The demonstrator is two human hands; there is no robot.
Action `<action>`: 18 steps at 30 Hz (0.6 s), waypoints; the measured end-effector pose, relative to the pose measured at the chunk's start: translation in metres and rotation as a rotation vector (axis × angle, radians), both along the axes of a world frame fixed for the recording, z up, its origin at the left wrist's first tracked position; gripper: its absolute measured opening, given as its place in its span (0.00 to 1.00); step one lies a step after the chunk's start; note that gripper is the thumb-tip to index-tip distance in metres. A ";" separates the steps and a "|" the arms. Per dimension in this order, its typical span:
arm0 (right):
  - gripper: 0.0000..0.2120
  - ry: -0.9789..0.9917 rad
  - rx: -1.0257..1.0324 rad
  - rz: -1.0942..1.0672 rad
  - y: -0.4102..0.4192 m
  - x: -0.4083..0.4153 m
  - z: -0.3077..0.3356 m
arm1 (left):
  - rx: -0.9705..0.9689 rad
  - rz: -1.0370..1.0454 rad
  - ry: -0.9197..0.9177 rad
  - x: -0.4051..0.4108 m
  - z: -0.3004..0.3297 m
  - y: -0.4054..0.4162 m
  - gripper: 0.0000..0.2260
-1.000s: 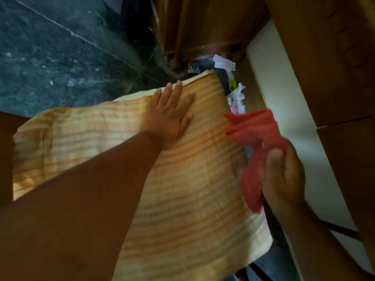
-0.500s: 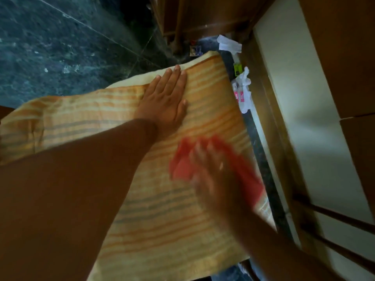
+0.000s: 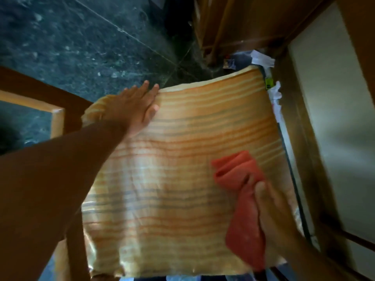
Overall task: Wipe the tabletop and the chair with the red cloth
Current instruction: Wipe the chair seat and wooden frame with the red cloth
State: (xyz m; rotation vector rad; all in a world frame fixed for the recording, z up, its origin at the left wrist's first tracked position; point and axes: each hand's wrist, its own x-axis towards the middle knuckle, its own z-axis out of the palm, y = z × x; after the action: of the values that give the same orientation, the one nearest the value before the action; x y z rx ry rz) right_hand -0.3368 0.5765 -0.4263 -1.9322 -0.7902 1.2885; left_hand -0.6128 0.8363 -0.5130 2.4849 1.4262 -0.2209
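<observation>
Left hand [image 3: 136,109]: flat, palm down, fingers spread and pointing toward 1 o'clock; pressed on the far-left corner of the striped cover, gripping nothing.
Right hand [image 3: 272,211]: at 5 o'clock in the view, thumb and fingers closed around the red cloth; the thumb lies along the cloth's right side.
Red cloth [image 3: 241,191]: bunched and folded, its upper folds bulging out past the thumb toward 11 o'clock, its lower part hanging toward 6 o'clock; it lies on the right part of the striped cover.
Striped cover [image 3: 178,179]: orange, cream and grey bands, spread over the seat; glossy highlights near its centre and lower-left edge.
Chair [image 3: 30,94]: wooden frame showing at 9 o'clock, beside the cover's left edge.
Floor [image 3: 71,37]: dark green speckled stone with a thin seam, at 11 o'clock.
Wooden furniture [image 3: 243,23]: brown panels at 12 to 1 o'clock.
Scraps [image 3: 261,59]: white paper and small packets at 1 o'clock, just past the cover's far-right corner.
Wall [image 3: 332,122]: pale surface at 3 o'clock.
</observation>
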 end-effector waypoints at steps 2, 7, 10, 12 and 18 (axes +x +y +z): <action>0.23 -0.267 0.040 -0.091 0.049 0.013 0.009 | 0.011 0.090 -0.022 -0.010 0.000 0.004 0.28; 0.22 -0.636 0.211 0.096 0.182 0.035 -0.003 | 0.052 0.115 -0.132 -0.008 -0.004 -0.001 0.24; 0.24 -0.848 0.093 0.365 0.219 0.012 -0.040 | 0.050 0.096 -0.148 -0.009 -0.008 0.001 0.24; 0.24 -1.062 0.036 0.459 0.214 -0.029 -0.063 | 0.054 0.086 -0.160 -0.008 -0.013 0.003 0.24; 0.22 -0.553 0.423 1.443 -0.001 -0.173 -0.067 | -0.019 0.081 -0.160 -0.013 -0.019 0.009 0.25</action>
State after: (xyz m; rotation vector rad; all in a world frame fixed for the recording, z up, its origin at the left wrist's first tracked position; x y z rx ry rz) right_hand -0.5096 0.5756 -0.4934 -1.2036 -2.7613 1.0222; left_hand -0.6258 0.8451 -0.5319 2.3644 1.4477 -0.0179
